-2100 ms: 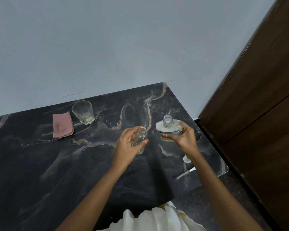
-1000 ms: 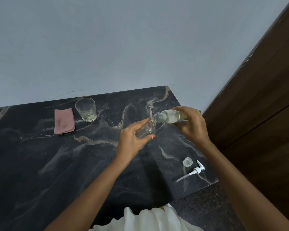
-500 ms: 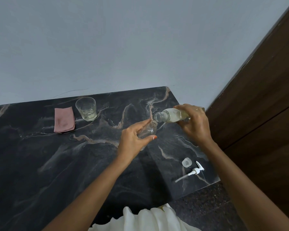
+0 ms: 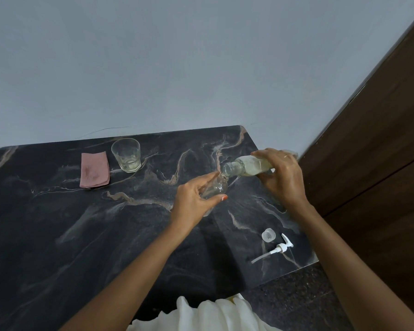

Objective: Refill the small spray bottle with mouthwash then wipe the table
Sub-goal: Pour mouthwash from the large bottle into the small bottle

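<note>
Grips small spray bottle in left hand, fingers curled round it, just right of centre over the table, neck tilted toward 1 o'clock. Clasps mouthwash bottle in right hand at 2 o'clock, tipped near level, mouth just over the small bottle's neck. Had it upright on the table two seconds back. Left unmoved: pink cloth and glass at 11 o'clock, cap and pump head at 4 o'clock.

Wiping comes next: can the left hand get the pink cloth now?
Probably not: the left hand grips the small spray bottle mid-pour, though the way to the cloth looks free.
</note>
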Motion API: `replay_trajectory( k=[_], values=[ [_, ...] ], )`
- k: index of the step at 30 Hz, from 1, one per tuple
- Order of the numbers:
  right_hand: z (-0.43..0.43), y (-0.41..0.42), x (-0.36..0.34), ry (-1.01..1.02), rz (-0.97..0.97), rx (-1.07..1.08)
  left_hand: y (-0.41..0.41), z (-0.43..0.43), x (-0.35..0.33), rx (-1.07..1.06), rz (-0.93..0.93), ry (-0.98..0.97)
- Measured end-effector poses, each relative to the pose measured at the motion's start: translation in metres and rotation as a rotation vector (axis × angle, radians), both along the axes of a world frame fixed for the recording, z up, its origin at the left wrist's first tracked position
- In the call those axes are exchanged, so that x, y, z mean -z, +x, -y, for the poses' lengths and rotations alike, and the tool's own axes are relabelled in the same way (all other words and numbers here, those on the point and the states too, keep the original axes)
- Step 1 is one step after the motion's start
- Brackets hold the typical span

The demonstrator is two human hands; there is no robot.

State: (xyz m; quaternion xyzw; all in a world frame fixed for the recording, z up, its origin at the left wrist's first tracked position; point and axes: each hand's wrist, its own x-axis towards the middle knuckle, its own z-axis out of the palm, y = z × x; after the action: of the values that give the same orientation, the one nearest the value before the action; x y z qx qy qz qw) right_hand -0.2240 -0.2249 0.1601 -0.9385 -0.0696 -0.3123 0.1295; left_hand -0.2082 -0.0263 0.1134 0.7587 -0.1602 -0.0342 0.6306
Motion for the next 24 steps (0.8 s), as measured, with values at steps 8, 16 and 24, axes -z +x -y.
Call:
replay_trajectory(
  k=[8,16,24],
  values=[
    [0.0012,0.0005,-0.0035,-0.007,0.015,-0.013,0.0003,-0.0006,0.0014,-0.002,-0.001,0.004],
    [0.0024,0.0010,-0.0046,-0.040,0.016,-0.013,0.0021,0.0006,0.0035,-0.002,-0.001,0.001],
    [0.0039,0.0010,-0.0063,-0.050,0.024,-0.006,0.0026,0.0027,0.0054,-0.005,0.005,-0.018]
  ],
)
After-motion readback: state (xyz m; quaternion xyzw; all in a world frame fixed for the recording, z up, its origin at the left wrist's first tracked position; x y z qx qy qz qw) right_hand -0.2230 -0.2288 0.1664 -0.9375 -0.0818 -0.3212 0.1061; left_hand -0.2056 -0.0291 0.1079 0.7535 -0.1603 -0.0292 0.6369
